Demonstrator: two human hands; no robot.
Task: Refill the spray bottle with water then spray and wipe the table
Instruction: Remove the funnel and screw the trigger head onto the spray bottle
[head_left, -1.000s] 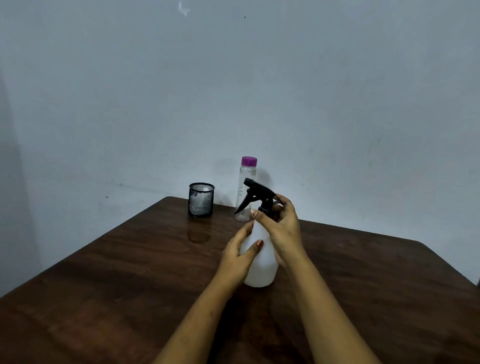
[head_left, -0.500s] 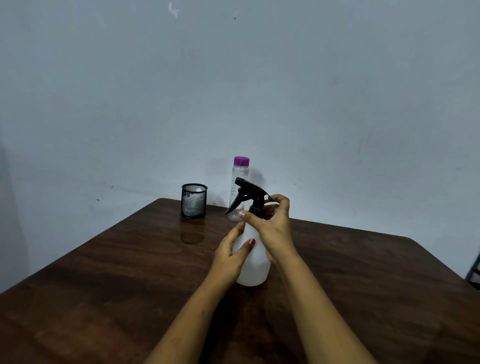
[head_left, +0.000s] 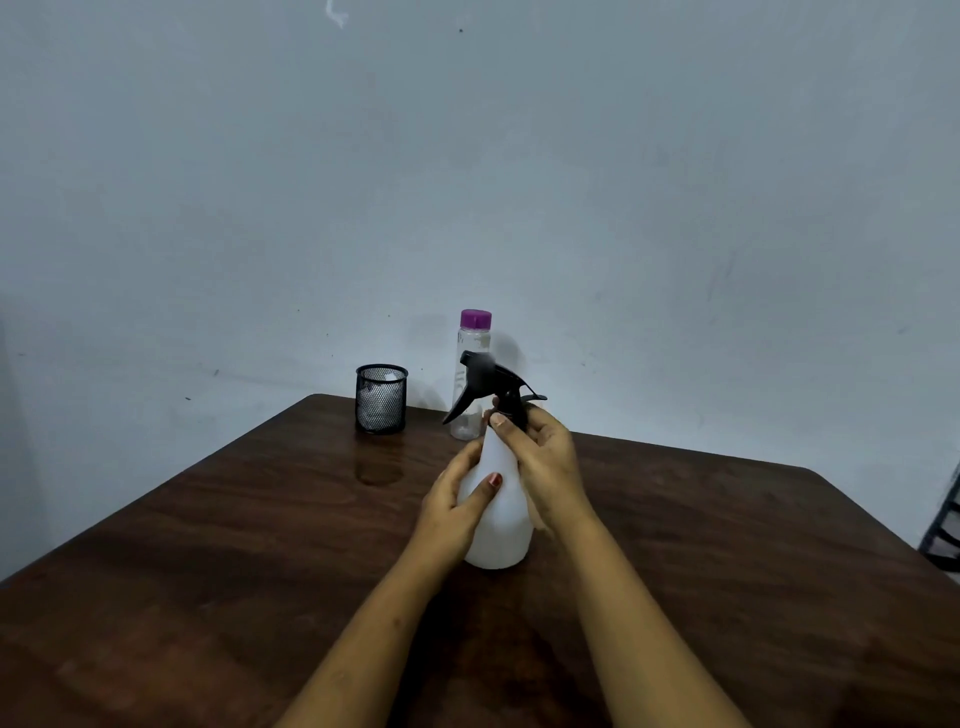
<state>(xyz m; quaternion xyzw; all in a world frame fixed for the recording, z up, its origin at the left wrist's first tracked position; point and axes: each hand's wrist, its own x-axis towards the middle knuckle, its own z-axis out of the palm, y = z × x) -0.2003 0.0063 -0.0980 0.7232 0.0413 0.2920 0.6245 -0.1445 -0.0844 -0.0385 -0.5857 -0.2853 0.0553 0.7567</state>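
A white spray bottle (head_left: 503, 525) with a black trigger head (head_left: 488, 382) stands upright on the dark wooden table (head_left: 208, 545), near its middle. My left hand (head_left: 457, 506) wraps around the bottle's white body. My right hand (head_left: 545, 457) grips the black collar just under the trigger head, which points left. Behind the spray bottle stands a clear water bottle (head_left: 470, 374) with a purple cap, close to the wall.
A black mesh cup (head_left: 381, 399) holding something white stands at the table's far edge, left of the water bottle. A grey wall rises right behind the table. A dark frame (head_left: 943, 535) shows at the right border.
The trigger head has shifted a little under my right hand's fingers. Both hands keep their hold on the standing bottle. The view has shifted slightly.
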